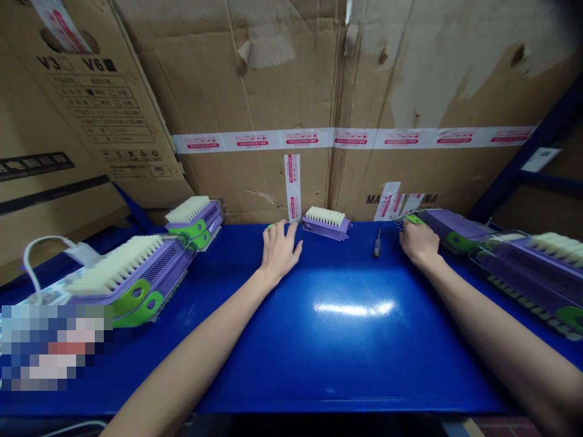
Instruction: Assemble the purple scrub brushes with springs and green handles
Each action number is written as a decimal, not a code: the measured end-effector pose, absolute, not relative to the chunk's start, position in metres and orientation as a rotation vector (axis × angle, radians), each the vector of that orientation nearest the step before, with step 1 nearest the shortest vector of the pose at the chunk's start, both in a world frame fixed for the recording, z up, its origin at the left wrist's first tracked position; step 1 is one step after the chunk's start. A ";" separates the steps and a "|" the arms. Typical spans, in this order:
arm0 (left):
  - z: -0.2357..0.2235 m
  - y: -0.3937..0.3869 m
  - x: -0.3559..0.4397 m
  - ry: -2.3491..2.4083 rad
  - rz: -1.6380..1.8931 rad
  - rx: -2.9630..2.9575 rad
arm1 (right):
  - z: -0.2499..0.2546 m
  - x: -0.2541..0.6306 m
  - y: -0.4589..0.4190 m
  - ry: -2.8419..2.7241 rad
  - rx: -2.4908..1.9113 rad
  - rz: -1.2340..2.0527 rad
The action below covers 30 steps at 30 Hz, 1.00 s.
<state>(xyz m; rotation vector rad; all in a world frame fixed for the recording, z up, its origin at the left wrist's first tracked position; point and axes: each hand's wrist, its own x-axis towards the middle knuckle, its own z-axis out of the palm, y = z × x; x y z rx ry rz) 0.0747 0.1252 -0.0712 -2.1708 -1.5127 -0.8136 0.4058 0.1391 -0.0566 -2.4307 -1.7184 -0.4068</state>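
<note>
Left hand [280, 249]'s half open, fingers spread; right hand [419, 240]'s curled almost into a fist. Blue table [273, 364] under both, purple brush [326, 226] bristles-up between them, screwdriver [377, 246] nearer the right. Green piece [413, 219] at the right's knuckles, can't tell if gripped; green sliver [270, 226] just behind the left.

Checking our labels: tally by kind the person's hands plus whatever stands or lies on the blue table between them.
Hands: 2 (left hand, right hand)
Purple brush block with cream bristles: 1
Screwdriver: 1
Total: 4
</note>
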 end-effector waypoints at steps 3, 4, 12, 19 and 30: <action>-0.067 0.132 0.063 -1.754 -0.709 -2.066 | -0.056 0.406 0.140 -1.759 -2.444 -0.418; -0.066 0.134 0.058 -1.823 -0.675 -2.064 | -0.056 0.406 0.140 -1.762 -2.445 -0.429; -0.068 0.144 0.047 -1.989 -0.696 -2.277 | -0.064 0.408 0.141 -1.764 -2.428 -0.571; -0.065 0.128 0.066 -1.715 -0.883 -2.234 | -0.058 0.404 0.138 -1.750 -2.294 -0.710; -0.075 0.109 0.095 -1.280 -1.562 -2.206 | -0.040 0.253 0.085 -1.909 -1.261 0.252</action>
